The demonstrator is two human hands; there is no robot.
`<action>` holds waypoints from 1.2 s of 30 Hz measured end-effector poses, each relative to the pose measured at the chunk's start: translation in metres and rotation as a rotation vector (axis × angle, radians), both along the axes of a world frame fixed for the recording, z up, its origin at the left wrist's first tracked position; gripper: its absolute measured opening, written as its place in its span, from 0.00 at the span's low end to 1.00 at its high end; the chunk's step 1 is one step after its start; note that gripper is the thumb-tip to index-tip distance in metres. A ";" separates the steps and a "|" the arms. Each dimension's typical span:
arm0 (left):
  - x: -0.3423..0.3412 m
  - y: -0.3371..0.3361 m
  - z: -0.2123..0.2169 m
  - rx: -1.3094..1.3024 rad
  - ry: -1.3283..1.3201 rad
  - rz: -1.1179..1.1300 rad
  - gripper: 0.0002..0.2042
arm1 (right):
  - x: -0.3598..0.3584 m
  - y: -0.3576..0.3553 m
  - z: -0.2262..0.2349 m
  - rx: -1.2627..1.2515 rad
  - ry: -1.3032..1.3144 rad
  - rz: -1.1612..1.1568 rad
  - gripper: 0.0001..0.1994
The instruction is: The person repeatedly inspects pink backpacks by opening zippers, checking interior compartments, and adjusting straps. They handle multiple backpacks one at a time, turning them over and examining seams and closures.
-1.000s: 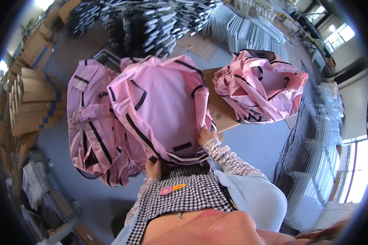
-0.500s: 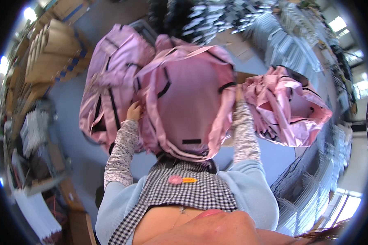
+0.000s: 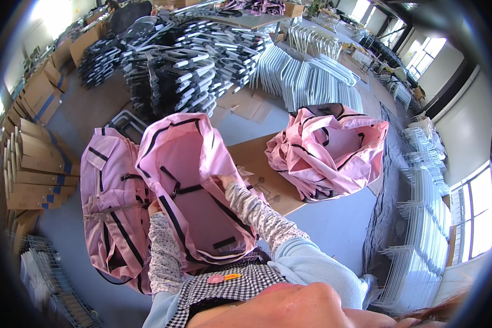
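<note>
Writing: dark printed marks, like small pictograms, on the cardboard (image 3: pixel 249 156); too small to read. The badge (image 3: pixel 224 278) on the checked apron (image 3: pixel 229 292), a pink flower beside a yellow strip, has faint marks on the yellow part, not legible at this size. Black patch (image 3: pixel 224 242) inside the bag (image 3: pixel 205 216), near its lower end: looks plain.

Orientation: bag lies open side up, mouth facing the camera. Long axis runs away from the wearer, far end leaning to the left; rounded far end stands raised, near end reaches the apron. Black-edged rim is spread wide, pink lining exposed.

Position: bag is directly in front of the wearer, between the left bag (image 3: pixel 106 180), which it touches, and the pink heap (image 3: pixel 361 145), apart from it. The heap sits on the cardboard.

Hands: right hand (image 3: pixel 225 180) at the bag's right rim, fingers partly hidden by cloth; cannot tell whether they pinch it. Left hand (image 3: pixel 154 208) at the bag's left side, mostly covered; finger state cannot be told.
</note>
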State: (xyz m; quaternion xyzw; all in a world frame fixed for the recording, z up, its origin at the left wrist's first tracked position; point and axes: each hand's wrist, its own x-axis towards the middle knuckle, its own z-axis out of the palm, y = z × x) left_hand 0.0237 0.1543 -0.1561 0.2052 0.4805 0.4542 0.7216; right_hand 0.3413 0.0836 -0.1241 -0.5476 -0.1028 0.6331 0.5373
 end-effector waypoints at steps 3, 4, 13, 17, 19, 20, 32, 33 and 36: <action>0.020 -0.013 0.019 -0.050 -0.461 -0.117 0.11 | 0.003 -0.009 0.035 0.012 0.130 0.199 0.17; 0.011 -0.008 0.016 0.072 -0.553 -0.194 0.10 | -0.006 -0.013 0.062 0.035 0.096 0.268 0.16; 0.049 0.012 0.035 0.337 -0.192 -0.288 0.09 | -0.010 0.006 0.004 0.251 -0.488 0.412 0.19; 0.027 0.011 0.072 0.426 0.245 -0.222 0.09 | 0.029 0.017 -0.008 0.203 -1.069 0.499 0.25; -0.056 0.029 0.097 0.850 1.350 -0.323 0.15 | 0.097 0.014 0.029 0.188 -1.468 0.591 0.19; -0.095 0.037 0.111 1.019 1.534 -0.211 0.12 | 0.155 -0.001 0.049 0.141 -1.654 0.549 0.17; -0.254 0.047 0.184 0.121 1.160 -0.090 0.13 | 0.408 -0.019 0.096 -0.088 -1.146 -0.077 0.12; -0.246 0.065 0.163 0.159 1.037 -0.089 0.13 | 0.437 -0.027 0.101 -0.057 -0.937 -0.222 0.12; -0.212 -0.013 0.194 0.179 0.793 0.233 0.17 | 0.260 -0.006 0.110 -0.013 -0.631 -0.283 0.23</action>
